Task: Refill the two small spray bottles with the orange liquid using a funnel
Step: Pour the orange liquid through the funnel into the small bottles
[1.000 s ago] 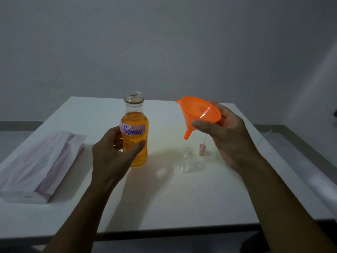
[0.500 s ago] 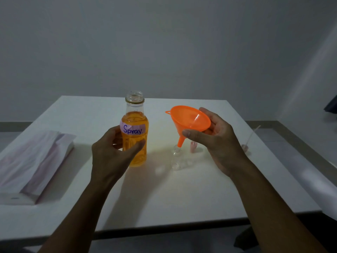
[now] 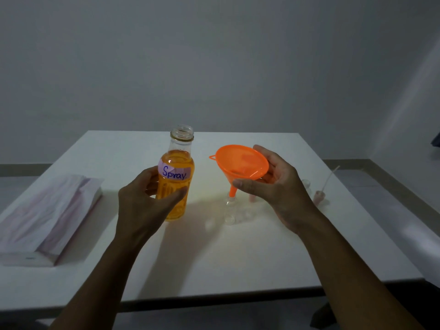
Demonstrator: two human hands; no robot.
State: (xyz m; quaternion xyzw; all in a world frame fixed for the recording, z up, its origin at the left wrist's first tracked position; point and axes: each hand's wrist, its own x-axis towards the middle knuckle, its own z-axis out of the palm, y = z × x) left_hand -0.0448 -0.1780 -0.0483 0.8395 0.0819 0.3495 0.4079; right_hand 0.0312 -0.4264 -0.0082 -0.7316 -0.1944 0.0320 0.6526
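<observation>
While both hands are loaded, nothing has been poured yet. Lower left of frame: flat pink-and-white packet [image 3: 47, 217] lying on the counter [image 3: 238, 253], not in play.

Left of centre: left hand [image 3: 145, 203] wrapped around the lower body of the big bottle [image 3: 177, 179], fingers [image 3: 175, 195] curled across the front, thumb side behind. Bottle is uncapped, upright, labelled "Spray", orange liquid [image 3: 176, 206] up to the shoulder. Can't tell if its base is on the counter or just off it. Looks like glass or hard clear plastic: stiff and fairly heavy with that fill, likely slick. I'd keep the grip low and full-wrap, below the label, and tip slowly, since the wide mouth will glug.

Right of centre: right hand [image 3: 271, 186] pinches the funnel [image 3: 241, 164] by its rim, thumb in front, fingers behind. Light, rigid plastic; it'll tip if let go. Its spout sits at the neck of a small clear spray bottle [image 3: 230, 209]; whether it's seated inside, can't tell. That bottle is empty, very light and easy to knock over, so hold the funnel through the pour.

Right edge: spray pump with dip tube [image 3: 320, 195] lying off to the side. Second small bottle is hidden or too faint to place.
</observation>
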